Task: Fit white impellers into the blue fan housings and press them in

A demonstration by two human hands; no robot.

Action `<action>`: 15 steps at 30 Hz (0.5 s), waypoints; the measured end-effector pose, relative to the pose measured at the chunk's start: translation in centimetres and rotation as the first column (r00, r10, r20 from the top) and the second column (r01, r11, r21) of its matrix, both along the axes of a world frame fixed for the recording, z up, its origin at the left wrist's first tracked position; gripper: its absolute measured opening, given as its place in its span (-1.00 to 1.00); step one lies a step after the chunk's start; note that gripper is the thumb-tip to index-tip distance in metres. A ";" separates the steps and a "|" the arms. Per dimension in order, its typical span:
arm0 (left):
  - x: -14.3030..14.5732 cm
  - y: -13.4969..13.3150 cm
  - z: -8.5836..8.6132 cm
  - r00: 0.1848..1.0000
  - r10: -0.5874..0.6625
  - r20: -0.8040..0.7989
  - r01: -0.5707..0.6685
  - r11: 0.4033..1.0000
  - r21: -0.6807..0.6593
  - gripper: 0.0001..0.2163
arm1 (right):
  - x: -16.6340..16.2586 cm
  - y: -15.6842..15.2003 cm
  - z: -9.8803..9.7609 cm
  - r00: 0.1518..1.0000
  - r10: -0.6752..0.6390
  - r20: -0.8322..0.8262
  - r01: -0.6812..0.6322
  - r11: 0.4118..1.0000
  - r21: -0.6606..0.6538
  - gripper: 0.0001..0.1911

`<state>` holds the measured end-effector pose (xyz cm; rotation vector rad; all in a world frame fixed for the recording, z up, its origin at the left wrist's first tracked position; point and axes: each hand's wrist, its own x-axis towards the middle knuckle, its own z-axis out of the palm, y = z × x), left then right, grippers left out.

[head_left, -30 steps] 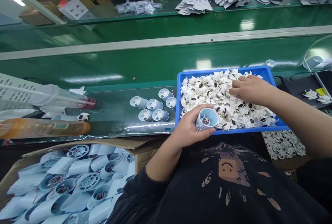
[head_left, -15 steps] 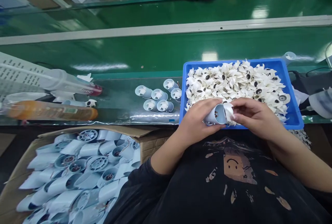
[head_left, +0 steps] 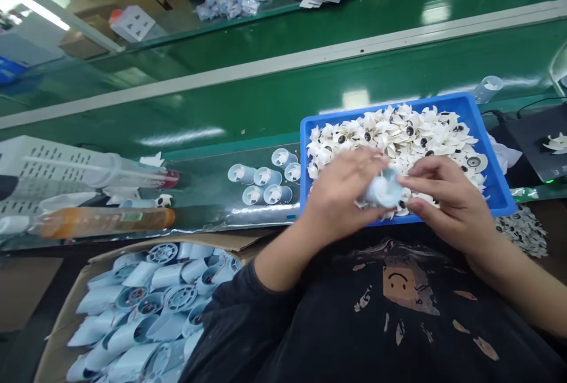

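Observation:
My left hand [head_left: 343, 194] is wrapped round a small pale-blue fan housing [head_left: 383, 189], held over the near edge of the blue tray [head_left: 496, 179]. My right hand [head_left: 447, 200] meets it from the right, fingertips pressed at the housing's open end; whatever it holds there is hidden by motion blur. The tray is heaped with white fan impellers [head_left: 411, 132]. Several finished housings with impellers [head_left: 266, 179] stand in a group on the table left of the tray.
A cardboard box [head_left: 146, 306] of blue housings sits at lower left. An orange tube [head_left: 106, 220], a syringe-like dispenser [head_left: 128, 167] and a white perforated rack [head_left: 44, 158] lie left. A green conveyor [head_left: 266, 93] runs behind. Loose impellers [head_left: 522, 229] lie right of the tray.
My right hand left the impeller pile and came to the housing in my left hand. Both hands now work together at the tray's near edge. The view tilted slightly.

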<state>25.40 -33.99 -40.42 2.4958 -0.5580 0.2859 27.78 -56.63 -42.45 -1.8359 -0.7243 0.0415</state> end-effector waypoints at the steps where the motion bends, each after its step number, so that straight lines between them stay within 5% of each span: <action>1: 2.3 1.1 -0.1 0.998 0.050 -0.029 -0.049 0.999 0.021 -0.48 | -0.3 -0.8 0.1 0.998 -0.065 0.004 0.065 0.998 0.018 -0.70; 4: 11.3 3.3 -2.3 0.962 0.223 -0.159 -0.217 0.975 0.056 -0.44 | -1.0 -2.5 0.0 0.981 -0.192 0.027 0.191 0.981 0.030 -0.61; 8: 21.4 1.6 -7.2 0.801 0.386 -0.458 -0.241 0.908 0.344 -0.34 | -1.5 -2.9 -0.6 0.993 -0.079 0.092 0.076 0.997 0.032 -0.73; 12: 25.0 -1.0 -9.2 0.675 0.354 -0.648 -0.090 0.911 0.403 -0.24 | -1.8 -4.1 -1.0 0.990 -0.033 0.135 0.034 0.999 -0.004 -0.72; 15: 23.8 2.0 -6.4 0.712 0.317 -0.626 -0.067 0.919 0.388 -0.22 | -2.2 -6.4 -1.0 0.982 -0.121 0.146 0.125 0.992 -0.017 -0.71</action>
